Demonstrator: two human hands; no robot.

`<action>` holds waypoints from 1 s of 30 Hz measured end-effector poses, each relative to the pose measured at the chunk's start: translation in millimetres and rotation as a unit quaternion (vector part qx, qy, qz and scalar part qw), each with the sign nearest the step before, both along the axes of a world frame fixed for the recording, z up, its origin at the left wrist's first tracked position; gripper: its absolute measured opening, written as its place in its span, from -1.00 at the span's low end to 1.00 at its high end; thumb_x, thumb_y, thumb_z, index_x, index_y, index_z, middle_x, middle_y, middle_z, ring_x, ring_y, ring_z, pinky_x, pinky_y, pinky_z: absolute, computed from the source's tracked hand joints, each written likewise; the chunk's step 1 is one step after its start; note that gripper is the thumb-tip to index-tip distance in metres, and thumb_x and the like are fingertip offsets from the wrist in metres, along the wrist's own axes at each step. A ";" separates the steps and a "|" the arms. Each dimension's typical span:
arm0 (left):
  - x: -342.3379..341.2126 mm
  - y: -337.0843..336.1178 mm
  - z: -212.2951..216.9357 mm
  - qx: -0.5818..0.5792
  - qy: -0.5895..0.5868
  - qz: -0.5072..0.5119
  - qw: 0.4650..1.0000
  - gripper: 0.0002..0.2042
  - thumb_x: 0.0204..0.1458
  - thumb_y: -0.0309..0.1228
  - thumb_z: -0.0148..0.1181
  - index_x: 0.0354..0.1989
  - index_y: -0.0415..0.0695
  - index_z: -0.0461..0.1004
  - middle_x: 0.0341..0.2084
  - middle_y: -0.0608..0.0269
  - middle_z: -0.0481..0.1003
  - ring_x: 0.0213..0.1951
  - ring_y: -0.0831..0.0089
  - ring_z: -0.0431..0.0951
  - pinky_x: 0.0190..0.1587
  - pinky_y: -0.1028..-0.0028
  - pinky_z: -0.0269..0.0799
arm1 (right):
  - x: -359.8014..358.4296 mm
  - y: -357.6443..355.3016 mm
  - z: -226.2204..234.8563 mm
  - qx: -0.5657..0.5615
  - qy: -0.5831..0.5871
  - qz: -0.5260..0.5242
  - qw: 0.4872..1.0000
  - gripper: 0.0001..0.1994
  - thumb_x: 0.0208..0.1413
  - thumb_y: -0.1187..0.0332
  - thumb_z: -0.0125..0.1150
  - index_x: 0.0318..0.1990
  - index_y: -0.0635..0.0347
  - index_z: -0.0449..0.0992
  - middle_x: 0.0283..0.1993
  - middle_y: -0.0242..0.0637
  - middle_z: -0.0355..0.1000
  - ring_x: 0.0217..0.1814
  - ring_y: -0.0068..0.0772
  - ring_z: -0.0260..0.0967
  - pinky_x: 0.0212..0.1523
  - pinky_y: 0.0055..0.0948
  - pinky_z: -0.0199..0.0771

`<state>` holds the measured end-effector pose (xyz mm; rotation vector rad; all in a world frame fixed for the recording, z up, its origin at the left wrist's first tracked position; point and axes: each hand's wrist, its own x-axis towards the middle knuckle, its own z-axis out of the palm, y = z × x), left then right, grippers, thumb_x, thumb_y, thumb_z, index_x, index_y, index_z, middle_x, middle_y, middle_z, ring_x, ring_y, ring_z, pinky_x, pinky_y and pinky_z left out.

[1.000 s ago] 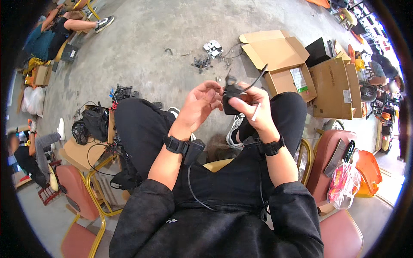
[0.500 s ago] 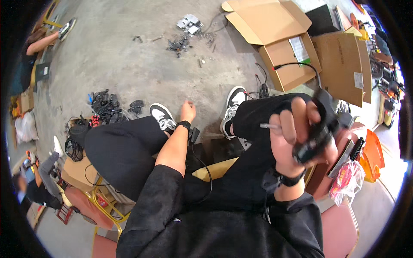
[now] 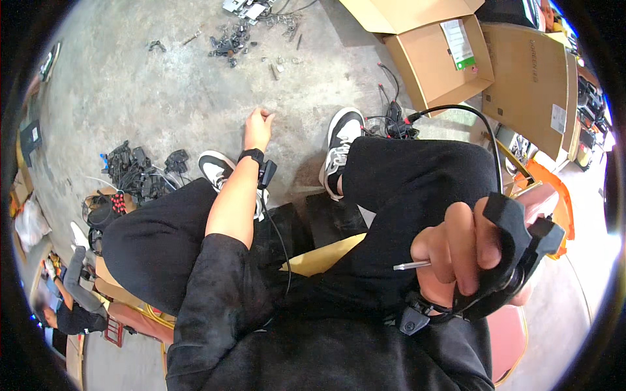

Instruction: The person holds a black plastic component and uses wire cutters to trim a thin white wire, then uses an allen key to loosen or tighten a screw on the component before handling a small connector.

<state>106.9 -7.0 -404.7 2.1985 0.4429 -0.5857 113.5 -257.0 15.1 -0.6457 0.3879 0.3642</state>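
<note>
right hand: fingers gripping black plastic part plus thin metal tool, raised over right thigh | left hand: fingers curled, apparently empty, reaching down to concrete floor | progress: part held, pick-up unfinished

Matt black plastic part (thin metal rod beside), rough concrete floor.

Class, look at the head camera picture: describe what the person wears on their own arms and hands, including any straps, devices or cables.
Both hands are bare, without gloves. The left hand has a black wrist strap carrying a small black device, with a thin black cable running back along the forearm. The right hand wears a similar black strap and device. Black sleeves are pushed up to about the elbows.
</note>
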 end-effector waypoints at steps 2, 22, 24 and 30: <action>1.9 -4.7 4.1 0.014 -0.032 -0.020 0.999 -0.82 -0.10 -0.43 0.18 -0.37 -0.27 0.40 -0.53 0.04 0.46 -0.45 0.24 0.50 -0.36 0.37 0.39 | 2.6 -1.6 -4.8 0.011 -0.002 0.003 1.000 -0.63 -0.24 0.19 0.37 -0.37 0.14 0.32 -0.59 -0.40 0.26 -0.67 -0.58 0.13 -0.65 -0.57 0.03; 52.4 -43.6 49.3 -0.316 0.004 0.221 0.922 -0.83 -0.08 -0.54 0.17 -0.32 -0.28 0.37 -0.50 0.09 0.47 -0.43 0.39 0.50 -0.34 0.47 0.41 | 2.1 -3.0 -0.6 -0.034 0.009 0.000 0.999 -0.59 -0.12 0.09 0.16 -0.25 0.24 0.31 -0.57 -0.34 0.20 -0.73 -0.57 0.00 -0.62 -0.60 -0.04; 61.4 -61.1 87.4 -0.399 -0.017 0.272 0.875 -0.84 -0.07 -0.55 0.17 -0.32 -0.29 0.37 -0.49 0.12 0.47 -0.43 0.43 0.49 -0.35 0.51 0.41 | -5.1 4.9 5.5 -0.082 0.038 -0.033 0.995 -0.55 -0.17 0.08 0.18 -0.25 0.29 0.29 -0.55 -0.34 0.18 -0.71 -0.60 -0.02 -0.61 -0.61 -0.07; 56.2 -74.3 265.8 -0.604 -0.094 0.280 0.741 -0.87 -0.07 -0.61 0.14 -0.32 -0.27 0.39 -0.46 0.14 0.47 -0.44 0.45 0.48 -0.36 0.52 0.41 | -15.8 15.3 -9.8 -0.066 -0.078 -0.059 0.993 -0.51 -0.14 0.16 0.15 -0.17 0.49 0.38 -0.11 -0.02 0.38 -0.30 -0.44 0.33 -0.31 -0.54 0.34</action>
